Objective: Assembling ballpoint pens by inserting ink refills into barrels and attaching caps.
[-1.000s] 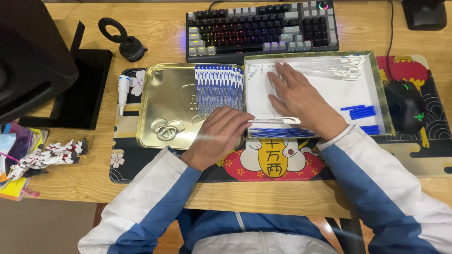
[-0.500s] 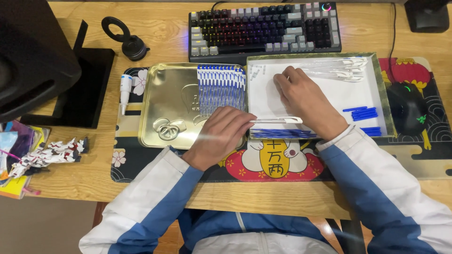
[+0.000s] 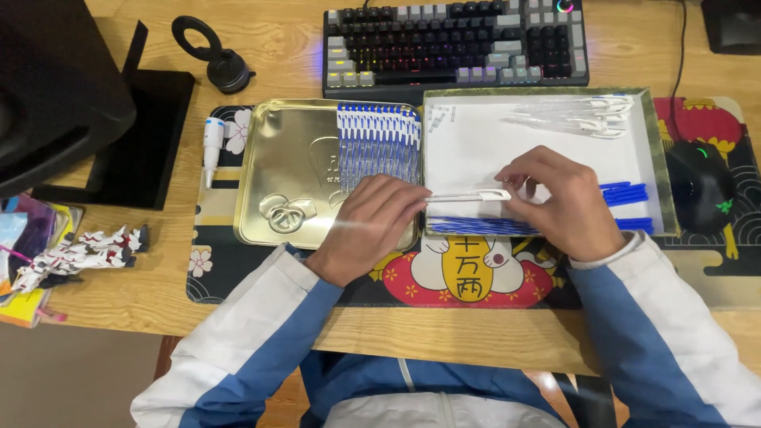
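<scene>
Both hands, left hand point(image 3: 372, 226) and right hand point(image 3: 559, 202), pinch a white pen barrel point(image 3: 468, 195) between them over the white tray point(image 3: 476, 139).

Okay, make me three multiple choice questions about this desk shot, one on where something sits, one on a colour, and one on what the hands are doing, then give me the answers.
1. Where does the row of assembled blue-and-white pens lie?
A. In the gold metal tin tray
B. On the keyboard
C. On the bare wood

2. What colour are the loose pen refills at the right side of the white-lined box lid?
A. Red
B. Blue
C. Green

3. What are the two hands doing?
A. Resting flat and empty
B. Typing
C. Holding one clear pen barrel between them

Answers:
1. A, the pens lie side by side along the tray's right part.
2. B, the thin sticks beside the right hand are plainly blue.
3. C, the left hand and the right hand each grip an end of the barrel, which lies level over the box lid's near edge.
</scene>
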